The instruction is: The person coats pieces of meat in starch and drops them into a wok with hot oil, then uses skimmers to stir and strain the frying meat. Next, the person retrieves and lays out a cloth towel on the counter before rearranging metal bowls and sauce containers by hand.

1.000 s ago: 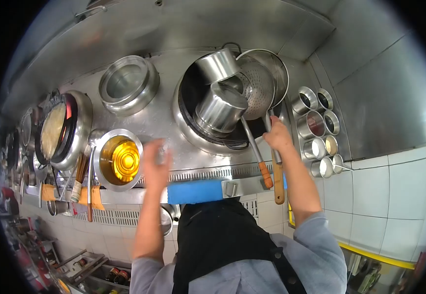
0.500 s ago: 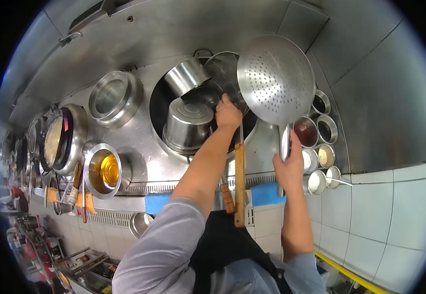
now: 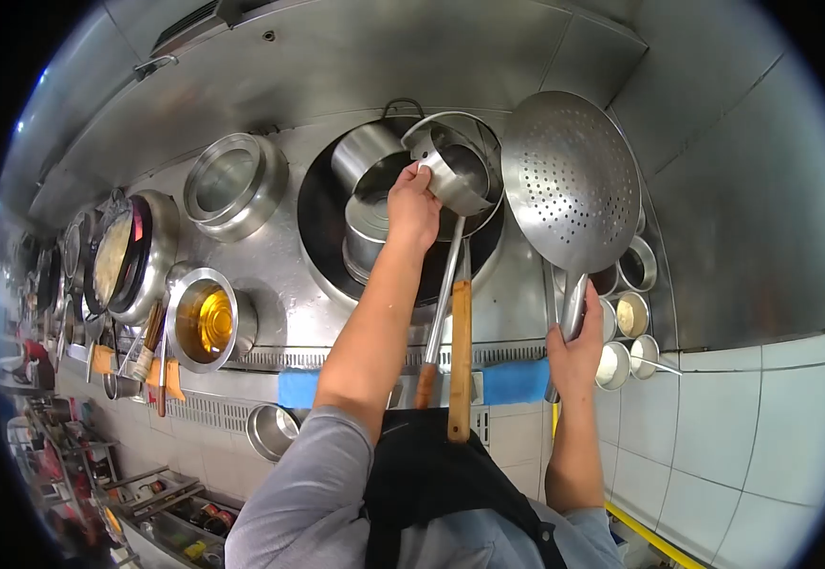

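Note:
My left hand (image 3: 414, 207) grips a small metal cup (image 3: 458, 175) by its rim, tilted above the large black wok (image 3: 322, 223). My right hand (image 3: 578, 346) is closed round the metal handle of a large perforated strainer (image 3: 572, 185), raised to the right of the wok. Inside the wok sit an upturned pot (image 3: 363, 248) and a tilted pot (image 3: 365, 152). A wooden handle (image 3: 460, 360) and an orange-ended ladle handle (image 3: 426, 384) stick out over the counter's front edge.
A metal bowl of yellow liquid (image 3: 205, 321) stands on the counter's left part. Behind it is a lidded round pot (image 3: 232, 185). Several seasoning tins (image 3: 632, 315) stand right, partly behind the strainer. Blue cloths (image 3: 515, 381) lie along the front edge. Another wok (image 3: 113, 251) is far left.
My left hand has come across to the wok and lifted the small cup out of it. My right hand has raised the strainer from the wok and moved it right.

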{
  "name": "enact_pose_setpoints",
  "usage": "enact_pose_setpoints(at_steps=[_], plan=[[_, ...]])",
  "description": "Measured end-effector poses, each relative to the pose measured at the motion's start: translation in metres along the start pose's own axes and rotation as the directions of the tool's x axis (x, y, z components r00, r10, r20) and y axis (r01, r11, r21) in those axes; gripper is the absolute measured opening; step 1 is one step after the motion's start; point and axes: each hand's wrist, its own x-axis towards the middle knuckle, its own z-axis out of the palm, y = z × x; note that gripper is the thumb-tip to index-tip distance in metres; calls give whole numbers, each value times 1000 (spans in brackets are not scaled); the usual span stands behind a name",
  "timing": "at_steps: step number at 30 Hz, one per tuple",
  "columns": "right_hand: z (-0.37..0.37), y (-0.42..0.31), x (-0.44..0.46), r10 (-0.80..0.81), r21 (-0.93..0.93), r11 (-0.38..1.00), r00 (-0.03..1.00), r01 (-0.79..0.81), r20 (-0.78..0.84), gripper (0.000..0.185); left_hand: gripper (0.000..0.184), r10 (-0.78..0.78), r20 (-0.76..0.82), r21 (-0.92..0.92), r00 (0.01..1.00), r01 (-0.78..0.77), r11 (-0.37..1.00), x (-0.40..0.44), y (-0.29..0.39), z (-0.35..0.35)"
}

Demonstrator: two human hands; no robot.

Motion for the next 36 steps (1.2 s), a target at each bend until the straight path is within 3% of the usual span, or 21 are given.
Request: enact_pose_setpoints(at_steps=[2, 6, 10, 11, 14, 16, 18, 20, 22, 24, 28, 29, 32, 33, 36], plan=[[8, -13, -7, 11, -4, 1000, 1000, -11, -2, 78, 18, -7, 51, -238, 999, 19, 971, -4, 18, 1], [27, -33, -18, -5, 10, 1000, 997, 6, -72, 80, 24, -58, -104, -225, 993, 34, 974, 1, 51, -14], [35, -56, -31, -70, 35, 997, 992, 74, -106, 81, 37, 13, -164, -181, 986, -42, 983, -25, 100, -40], [39, -59, -35, -54, 68, 996, 993, 61, -103, 81, 44, 64, -149, -121, 987, -83, 989, -39, 118, -52], [54, -90, -52, 26, 374, 927, 999, -34, 25, 79, 31, 207, -107, -134, 973, -220, 966, -80, 168, -132], [67, -97, -67, 4, 380, 923, 990, -57, 140, 78, 32, 314, -216, 148, 924, -287, 946, -132, 205, -183], [82, -100, -91, 13, 389, 912, 955, -133, 295, 78, 29, 325, -265, 366, 908, -217, 905, -168, 218, -252], [98, -124, -110, 68, 403, 855, 839, -328, 540, 82, 28, 363, -346, 533, 866, -137, 835, -201, 203, -307], [121, -135, -128, 136, 332, 797, 685, -505, 716, 81, 24, 273, -498, 402, 823, -60, 914, -220, 167, -357], [152, -137, -148, 103, 300, 806, 621, -510, 777, 81, 23, 160, -573, 238, 804, -24, 971, -225, 143, -367], [204, -109, -183, 111, 166, 880, 530, -446, 841, 82, 24, 127, -610, 239, 782, 30, 970, -200, 106, -415], [217, -102, -191, 136, 130, 888, 521, -442, 843, 81, 33, 63, -648, 309, 759, 187, 933, -198, 108, -426], [256, -93, -203, 134, 81, 902, 452, -425, 882, 81, 42, -134, -528, 126, 839, 233, 964, -211, 127, -442], [271, -83, -207, 90, 149, 862, 435, -485, 896, 80, 45, -174, -516, 98, 839, 259, 961, -221, 141, -436], [304, -89, -219, 142, 115, 870, 468, -480, 872, 78, 45, -64, -413, 147, 908, 136, 980, -263, 146, -441]])
